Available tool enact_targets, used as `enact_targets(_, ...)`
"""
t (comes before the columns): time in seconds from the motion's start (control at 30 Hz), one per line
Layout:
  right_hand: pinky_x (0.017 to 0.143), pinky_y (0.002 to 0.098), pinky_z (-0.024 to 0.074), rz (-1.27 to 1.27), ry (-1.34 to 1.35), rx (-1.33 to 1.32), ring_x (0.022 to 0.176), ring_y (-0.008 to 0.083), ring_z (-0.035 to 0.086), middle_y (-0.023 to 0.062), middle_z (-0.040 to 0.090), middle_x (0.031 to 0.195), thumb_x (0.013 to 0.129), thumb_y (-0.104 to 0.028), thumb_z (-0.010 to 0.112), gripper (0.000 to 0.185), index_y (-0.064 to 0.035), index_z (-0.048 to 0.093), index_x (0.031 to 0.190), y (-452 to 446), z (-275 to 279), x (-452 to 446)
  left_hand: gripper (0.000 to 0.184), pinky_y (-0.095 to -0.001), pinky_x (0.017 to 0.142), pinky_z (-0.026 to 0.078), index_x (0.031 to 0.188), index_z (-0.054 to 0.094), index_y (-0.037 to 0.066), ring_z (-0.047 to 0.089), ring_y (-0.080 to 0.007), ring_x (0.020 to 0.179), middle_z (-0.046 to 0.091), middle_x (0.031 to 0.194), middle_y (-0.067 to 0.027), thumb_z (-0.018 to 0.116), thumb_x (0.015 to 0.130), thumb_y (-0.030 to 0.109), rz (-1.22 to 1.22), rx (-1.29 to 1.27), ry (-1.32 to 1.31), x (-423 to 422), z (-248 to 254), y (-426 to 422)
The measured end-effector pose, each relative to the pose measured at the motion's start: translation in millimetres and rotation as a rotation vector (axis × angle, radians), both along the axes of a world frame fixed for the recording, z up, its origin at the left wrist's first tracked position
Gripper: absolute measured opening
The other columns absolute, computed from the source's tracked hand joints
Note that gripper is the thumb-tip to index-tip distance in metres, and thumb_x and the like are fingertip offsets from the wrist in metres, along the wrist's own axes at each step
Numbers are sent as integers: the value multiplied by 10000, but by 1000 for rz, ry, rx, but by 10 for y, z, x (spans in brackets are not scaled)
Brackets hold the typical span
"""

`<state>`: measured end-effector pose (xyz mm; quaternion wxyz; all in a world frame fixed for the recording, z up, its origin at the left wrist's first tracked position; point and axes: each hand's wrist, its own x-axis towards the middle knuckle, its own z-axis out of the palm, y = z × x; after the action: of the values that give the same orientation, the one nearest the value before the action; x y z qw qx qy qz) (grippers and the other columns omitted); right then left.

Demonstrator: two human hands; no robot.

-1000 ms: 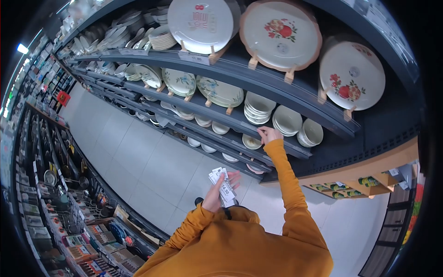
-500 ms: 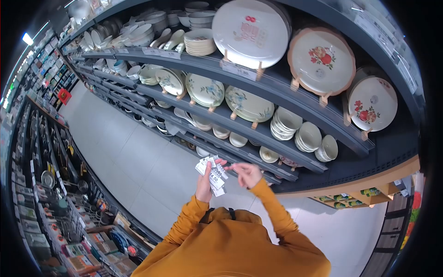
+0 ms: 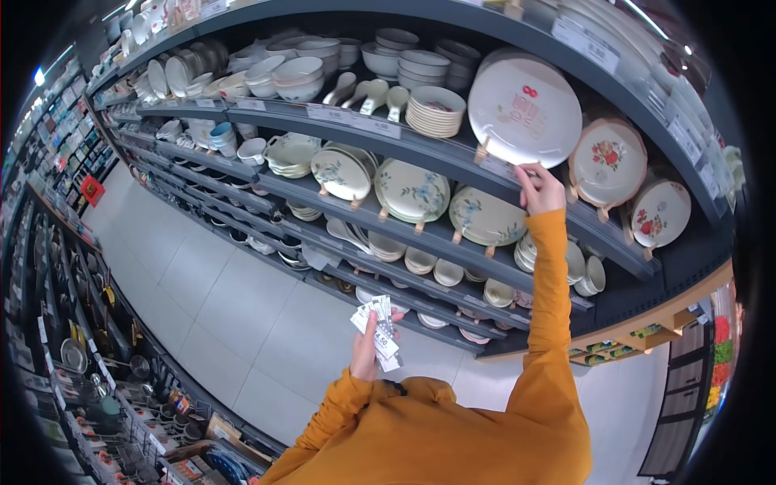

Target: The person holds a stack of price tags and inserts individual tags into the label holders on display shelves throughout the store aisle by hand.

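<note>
My left hand (image 3: 366,354) is closed around a fanned bunch of white printed price tags (image 3: 383,339), held low in front of my body. One tag reads 4.50. My right hand (image 3: 542,191) is raised to the front edge of an upper shelf, its fingers drawn together at the right end of a price label (image 3: 498,166). Whatever lies between those fingertips is hidden. Just above stands a large white oval plate (image 3: 525,113) with red printing, leaning upright. A scalloped plate with red flowers (image 3: 608,163) is to the right of the hand.
Curved dark shelves (image 3: 453,153) carry white bowls (image 3: 299,78), spoons (image 3: 373,97), stacked small dishes (image 3: 435,111) and blue-flowered plates (image 3: 412,191). Across the tiled aisle floor (image 3: 218,283), another rack (image 3: 89,356) holds kitchen tools. A red box (image 3: 92,190) stands at the far end.
My right hand has left the tags and reached up and forward to the shelf edge below the oval plate. My left hand still holds the tags. The view has shifted left.
</note>
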<state>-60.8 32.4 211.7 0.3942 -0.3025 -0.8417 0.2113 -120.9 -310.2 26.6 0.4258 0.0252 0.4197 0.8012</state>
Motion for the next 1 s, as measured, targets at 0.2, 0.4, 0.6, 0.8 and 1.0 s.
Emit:
enact_targets(0.2, 389, 189, 279, 31, 498, -311, 415, 24, 406, -30, 501, 508, 913, -193, 636, 166, -38, 651, 970, -267, 32, -159, 437, -270, 876, 472, 1277, 474, 3, 573, -136, 997, 568, 1257, -116, 358, 1026, 341, 17, 148, 1, -417, 176, -178)
enact_targets(0.4, 367, 196, 303, 448, 276, -1048, 392, 40, 430, -31, 531, 532, 867, -129, 670, 101, -59, 689, 936, -1824, -1274, -614, 478, -299, 991, 395, 1366, 394, -10, 483, -160, 1171, 429, 1419, -79, 327, 1034, 327, 92, 206, 45, -682, 285, -242)
enact_targets(0.6, 357, 209, 312, 631, -228, -1212, 386, 45, 460, 5, 543, 497, 903, -214, 651, 249, -8, 653, 1045, -2487, -1293, -824, 448, -305, 909, 461, 1322, 425, -28, 566, -175, 1076, 558, 1256, -105, 361, 1030, 306, 240, 125, 59, -849, 266, -380)
enact_targets(0.8, 492, 298, 451, 262, 54, -209, 443, 133, 569, 17, 586, 501, 906, -345, 609, 425, -113, 554, 1258, -1603, -242, -1449, 413, -286, 652, 543, 1239, 451, -13, 633, -172, 810, 605, 1146, -136, 418, 1009, 328, 310, 3, 75, -1009, 225, -594)
enact_targets(1.0, 555, 329, 459, 67, -109, 28, 498, 214, 610, 29, 580, 482, 908, -369, 575, 317, -116, 651, 1084, -939, 40, -1925, 382, -257, 589, 525, 1251, 452, -9, 591, -129, 721, 609, 1164, -121, 460, 999, 278, 312, 1, 17, -1127, 204, -488)
